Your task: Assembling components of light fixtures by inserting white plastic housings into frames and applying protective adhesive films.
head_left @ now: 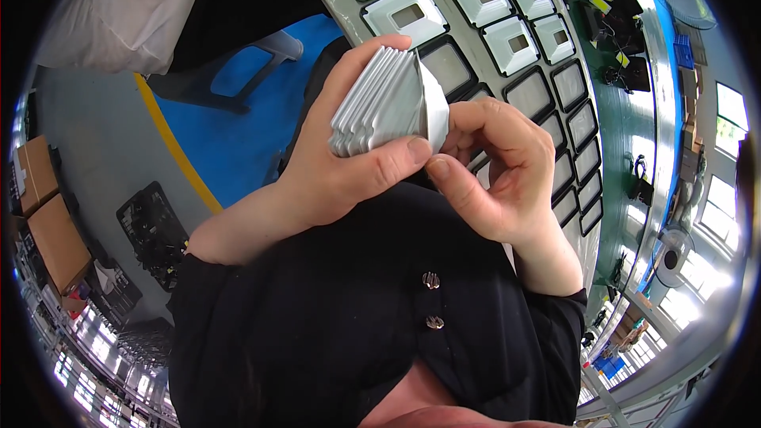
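In front of my chest, a nested stack of thin silvery-white reflector trays is wrapped by my left hand, the thumb along the near edge and the fingers over the far side. My right hand is closed at the stack's right end, thumb and curled forefinger at the edge of the outermost reflector. Its fingertips are partly hidden. On the table beyond lie black rectangular frames, and several more hold white reflectors with a rectangular opening in the middle.
The pale table runs from top centre down the right side. A grey stool stands on blue flooring at the upper left, near a person in pale clothing. Cardboard boxes and a black crate are at the left.
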### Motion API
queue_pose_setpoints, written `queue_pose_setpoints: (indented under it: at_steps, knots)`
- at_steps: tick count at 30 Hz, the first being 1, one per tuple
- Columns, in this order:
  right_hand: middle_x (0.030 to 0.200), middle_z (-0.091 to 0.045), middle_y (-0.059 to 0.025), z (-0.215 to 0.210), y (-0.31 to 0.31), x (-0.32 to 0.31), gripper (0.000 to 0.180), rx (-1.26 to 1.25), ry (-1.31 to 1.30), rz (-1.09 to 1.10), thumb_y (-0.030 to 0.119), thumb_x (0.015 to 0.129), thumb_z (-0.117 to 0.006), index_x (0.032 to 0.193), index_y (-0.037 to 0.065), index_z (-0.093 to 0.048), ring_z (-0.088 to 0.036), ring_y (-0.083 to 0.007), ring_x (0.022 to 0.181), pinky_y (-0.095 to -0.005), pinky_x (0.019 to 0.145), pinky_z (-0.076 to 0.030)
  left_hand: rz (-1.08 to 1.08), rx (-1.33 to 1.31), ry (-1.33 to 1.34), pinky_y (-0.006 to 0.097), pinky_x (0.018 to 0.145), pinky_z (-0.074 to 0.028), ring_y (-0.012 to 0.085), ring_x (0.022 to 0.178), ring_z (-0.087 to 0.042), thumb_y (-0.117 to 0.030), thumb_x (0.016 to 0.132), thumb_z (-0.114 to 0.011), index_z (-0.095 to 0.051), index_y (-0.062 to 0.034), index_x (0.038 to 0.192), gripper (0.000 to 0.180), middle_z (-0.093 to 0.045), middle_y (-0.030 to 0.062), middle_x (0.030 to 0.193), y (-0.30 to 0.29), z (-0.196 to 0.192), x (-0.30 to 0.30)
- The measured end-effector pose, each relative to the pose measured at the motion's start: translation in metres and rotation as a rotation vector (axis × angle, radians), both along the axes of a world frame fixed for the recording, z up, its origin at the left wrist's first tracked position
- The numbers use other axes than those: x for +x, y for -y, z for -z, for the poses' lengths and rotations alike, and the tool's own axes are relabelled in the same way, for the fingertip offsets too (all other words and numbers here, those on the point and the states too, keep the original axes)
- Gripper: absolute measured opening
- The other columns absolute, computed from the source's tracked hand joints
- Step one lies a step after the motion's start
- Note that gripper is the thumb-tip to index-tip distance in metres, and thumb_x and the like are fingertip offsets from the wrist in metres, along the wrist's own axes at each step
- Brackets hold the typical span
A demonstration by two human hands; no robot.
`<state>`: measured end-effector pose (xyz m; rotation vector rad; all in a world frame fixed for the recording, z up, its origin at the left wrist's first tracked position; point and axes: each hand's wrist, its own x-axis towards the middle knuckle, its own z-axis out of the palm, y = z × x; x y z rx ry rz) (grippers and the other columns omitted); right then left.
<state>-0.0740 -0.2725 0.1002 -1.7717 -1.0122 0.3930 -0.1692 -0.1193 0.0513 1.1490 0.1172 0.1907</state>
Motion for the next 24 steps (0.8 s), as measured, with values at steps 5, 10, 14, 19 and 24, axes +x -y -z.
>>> queue_pose_setpoints:
  at_steps: [5,10,14,19,24]
  knots:
    - [0.065,-0.060,-0.0038,0.000,0.004,-0.002,0.014,-0.034,-0.125,0.042,0.008,0.077,-0.074,0.084,0.001,-0.064,-0.056,-0.0096,0.056,-0.0215,0.052,-0.044,0.045,-0.114,0.027,0.029,0.092,-0.042,0.0137,0.108,-0.050,-0.021,0.081,-0.074,-0.035,-0.0059,0.138,0.071,-0.051,0.0060,0.117,0.002,0.002,-0.001]
    - [0.068,-0.062,-0.0010,0.001,0.007,0.000,0.013,0.009,-0.419,0.055,0.011,0.087,-0.070,0.081,0.001,-0.063,-0.060,-0.0066,0.059,-0.0185,0.053,-0.046,0.048,-0.140,-0.007,0.028,0.092,-0.043,0.0129,0.108,-0.049,-0.019,0.082,-0.074,-0.036,-0.0077,0.138,0.069,-0.051,0.0049,0.117,0.003,-0.005,0.000]
    - [0.069,-0.062,-0.0009,0.003,0.010,0.001,0.014,0.038,-0.449,0.051,0.013,0.089,-0.068,0.083,0.001,-0.063,-0.060,-0.0061,0.060,-0.0184,0.054,-0.046,0.030,-0.095,0.014,0.027,0.091,-0.043,0.0124,0.107,-0.049,-0.018,0.082,-0.076,-0.036,-0.0080,0.137,0.070,-0.051,0.0042,0.117,0.005,-0.003,0.000]
    - [0.071,-0.062,-0.0004,0.002,0.012,0.000,0.015,0.066,-0.568,0.037,0.014,0.089,-0.068,0.085,0.000,-0.062,-0.058,-0.0053,0.062,-0.0176,0.056,-0.045,0.030,-0.110,0.007,0.027,0.091,-0.043,0.0119,0.107,-0.050,-0.017,0.081,-0.077,-0.037,-0.0077,0.137,0.070,-0.052,0.0040,0.116,0.005,-0.005,0.000]
    - [0.069,-0.060,0.0007,0.003,0.013,-0.001,0.021,0.062,-0.475,0.011,0.017,0.081,-0.076,0.084,0.001,-0.062,-0.054,-0.0044,0.059,-0.0183,0.054,-0.042,0.021,-0.085,0.036,0.027,0.091,-0.043,0.0117,0.107,-0.050,-0.011,0.083,-0.073,-0.036,-0.0063,0.137,0.066,-0.053,0.0041,0.116,0.007,-0.005,-0.002]
